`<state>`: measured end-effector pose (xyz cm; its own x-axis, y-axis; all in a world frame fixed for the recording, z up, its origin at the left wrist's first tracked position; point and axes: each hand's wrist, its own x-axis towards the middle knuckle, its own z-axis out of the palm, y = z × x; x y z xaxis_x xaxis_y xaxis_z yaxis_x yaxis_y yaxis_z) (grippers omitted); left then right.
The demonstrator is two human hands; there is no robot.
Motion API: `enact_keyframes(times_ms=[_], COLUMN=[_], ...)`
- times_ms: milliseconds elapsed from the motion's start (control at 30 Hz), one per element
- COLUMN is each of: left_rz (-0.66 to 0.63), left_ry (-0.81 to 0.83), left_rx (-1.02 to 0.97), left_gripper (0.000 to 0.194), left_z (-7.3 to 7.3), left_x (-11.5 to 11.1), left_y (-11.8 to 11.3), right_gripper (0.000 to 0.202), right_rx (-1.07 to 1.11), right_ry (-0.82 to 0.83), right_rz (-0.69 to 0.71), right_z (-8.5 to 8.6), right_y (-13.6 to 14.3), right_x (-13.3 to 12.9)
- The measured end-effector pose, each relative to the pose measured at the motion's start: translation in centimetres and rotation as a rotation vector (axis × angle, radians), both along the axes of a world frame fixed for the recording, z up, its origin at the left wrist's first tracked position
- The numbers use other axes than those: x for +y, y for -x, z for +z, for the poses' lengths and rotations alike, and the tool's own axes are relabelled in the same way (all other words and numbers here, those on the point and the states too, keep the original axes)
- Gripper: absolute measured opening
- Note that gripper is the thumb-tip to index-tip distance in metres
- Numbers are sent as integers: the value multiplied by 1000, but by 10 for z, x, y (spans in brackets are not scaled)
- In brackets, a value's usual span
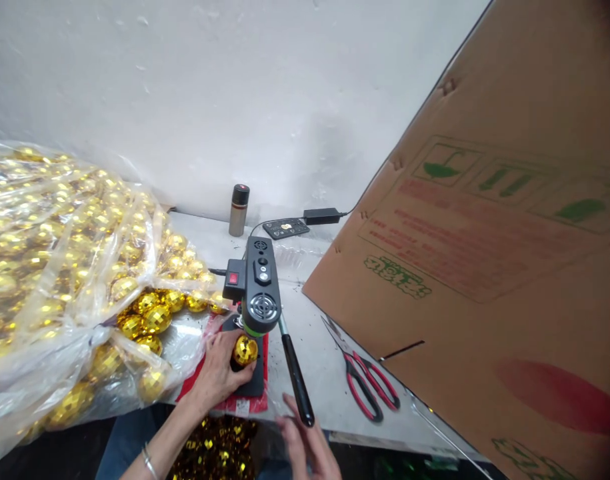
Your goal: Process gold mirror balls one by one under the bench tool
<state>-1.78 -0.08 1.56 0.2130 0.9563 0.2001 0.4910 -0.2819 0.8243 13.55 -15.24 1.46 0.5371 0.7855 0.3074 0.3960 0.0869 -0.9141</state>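
Observation:
My left hand has its thumb and fingers around a shiny gold faceted ball. The ball sits just below the head of a small black bench press that has a red switch at its side. From the press a lever with a black handle slants down toward me. Close beneath the tip of that handle is my right hand, its fingers stretched out and slightly blurred, with nothing in them. A red sheet lies under the press base.
A large clear plastic bag full of gold balls fills the left. Red-handled scissors lie right of the lever, beside a big cardboard box. Behind the press stand a bottle, a dark phone-like slab and a power adapter.

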Motion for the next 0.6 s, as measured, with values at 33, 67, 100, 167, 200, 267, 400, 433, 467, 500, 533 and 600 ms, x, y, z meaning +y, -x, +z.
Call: enact_keyframes(times_ms=[33, 67, 100, 167, 200, 267, 400, 433, 467, 500, 533, 600], left_rz=[-15, -26, -33, -48, -58, -84, -98, -95, -94, -94, -97, -107], left_ry=[4, 9, 15, 32, 41, 54, 62, 63, 65, 68, 70, 71], left_rx=[-2, -4, -7, -15, -22, -43, -84, -87, -87, -85, -83, -83], left_gripper=[43, 44, 45, 46, 47, 49, 45, 44, 44, 44, 44, 44], left_z=[-2, -5, -8, -12, -13, -15, -14, -14, -14, -14, -14, -15], left_x=[1, 1, 2, 2, 3, 3, 4, 4, 4, 4, 4, 3], left_y=[-1, -1, -1, 2, 4, 8, 10, 9, 8, 8, 8, 7], right_gripper=[29, 32, 37, 47, 51, 52, 24, 16, 14, 19, 24, 30], right_rx=[-40, -88, -142, -250, -300, -394, -539, -557, -569, -573, -570, -551], right_ry=[-52, -118, -180, -288, -338, -422, -504, -504, -502, -503, -504, -525], right_rz=[-22, -30, -15, 47, 74, 126, 245, 259, 264, 260, 250, 213], right_z=[12, 23, 34, 55, 65, 85, 118, 123, 124, 124, 120, 108], right_y=[-3, -5, -6, -5, -5, -5, -7, -7, -6, -4, -2, 4], right_x=[4, 10, 16, 30, 37, 51, 72, 75, 78, 81, 83, 86])
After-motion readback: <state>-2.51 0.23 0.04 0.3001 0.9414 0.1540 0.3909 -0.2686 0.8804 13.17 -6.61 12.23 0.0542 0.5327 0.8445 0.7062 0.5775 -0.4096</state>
